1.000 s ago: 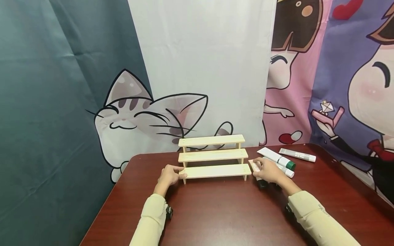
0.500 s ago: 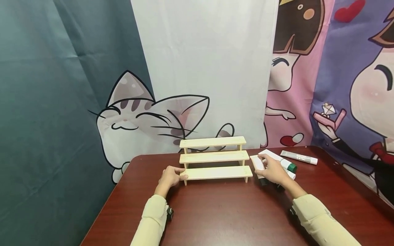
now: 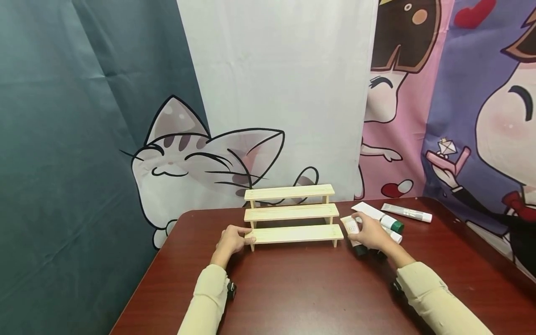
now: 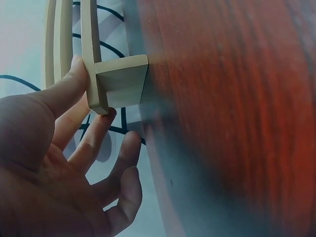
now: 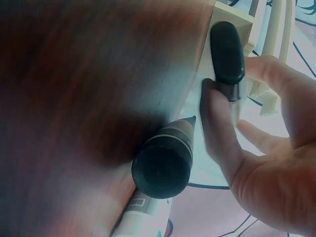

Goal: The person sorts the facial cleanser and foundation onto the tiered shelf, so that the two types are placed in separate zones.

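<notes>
A three-tier pale wooden display rack (image 3: 295,234) stands at the back of the table. My left hand (image 3: 230,240) pinches the left end of its lowest board, thumb on top; the ring and little fingers hang free in the left wrist view. Just right of the rack, my right hand (image 3: 371,231) holds a pale squeeze tube (image 3: 351,225) between thumb and fingers. The tube's flat black cap (image 5: 228,53) points toward me. Beneath that hand lies another tube with a round black cap (image 5: 162,168), mostly hidden in the head view.
To the right lie a white tube with a green cap (image 3: 394,224), a white-capped tube (image 3: 395,236) partly behind my right hand, and a silver-grey tube (image 3: 407,212) farther back. A cartoon-printed curtain (image 3: 276,93) hangs behind the dark red table (image 3: 301,288).
The tube in my right hand tilts, showing a plain white face half a second ago and its printed front now. My left hand stays on the rack, and the view shifts slightly.
</notes>
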The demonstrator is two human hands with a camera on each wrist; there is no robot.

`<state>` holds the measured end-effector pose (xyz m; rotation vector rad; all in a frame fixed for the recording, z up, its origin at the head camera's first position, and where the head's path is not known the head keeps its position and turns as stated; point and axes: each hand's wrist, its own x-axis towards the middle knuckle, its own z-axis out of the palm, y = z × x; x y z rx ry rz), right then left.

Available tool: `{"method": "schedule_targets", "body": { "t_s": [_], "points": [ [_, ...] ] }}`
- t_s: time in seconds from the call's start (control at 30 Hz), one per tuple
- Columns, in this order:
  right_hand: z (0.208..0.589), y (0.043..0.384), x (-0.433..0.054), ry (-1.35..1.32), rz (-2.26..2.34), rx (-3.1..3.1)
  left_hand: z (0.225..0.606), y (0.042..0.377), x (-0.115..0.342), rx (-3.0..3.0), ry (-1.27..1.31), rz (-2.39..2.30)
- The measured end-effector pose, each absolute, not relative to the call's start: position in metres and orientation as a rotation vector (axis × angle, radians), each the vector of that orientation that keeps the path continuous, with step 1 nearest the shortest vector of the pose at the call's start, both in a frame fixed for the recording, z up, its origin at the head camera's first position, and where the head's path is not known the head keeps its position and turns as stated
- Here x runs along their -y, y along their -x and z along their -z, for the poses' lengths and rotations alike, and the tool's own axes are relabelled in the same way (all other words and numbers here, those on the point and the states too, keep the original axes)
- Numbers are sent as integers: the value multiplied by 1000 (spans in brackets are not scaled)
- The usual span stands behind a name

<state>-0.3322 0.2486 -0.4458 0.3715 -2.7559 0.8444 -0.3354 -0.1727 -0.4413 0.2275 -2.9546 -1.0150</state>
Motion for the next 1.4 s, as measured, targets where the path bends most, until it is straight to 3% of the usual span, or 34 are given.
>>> {"method": "schedule_targets", "body": {
  "t_s": [0.43, 1.4],
  "points": [
    [447, 335, -247, -462, -809, 2822, 442, 335, 172, 2958, -206, 999],
    [430, 330, -273, -285, -685, 2832, 442, 337, 172, 2957, -230, 987]
  ]
}}
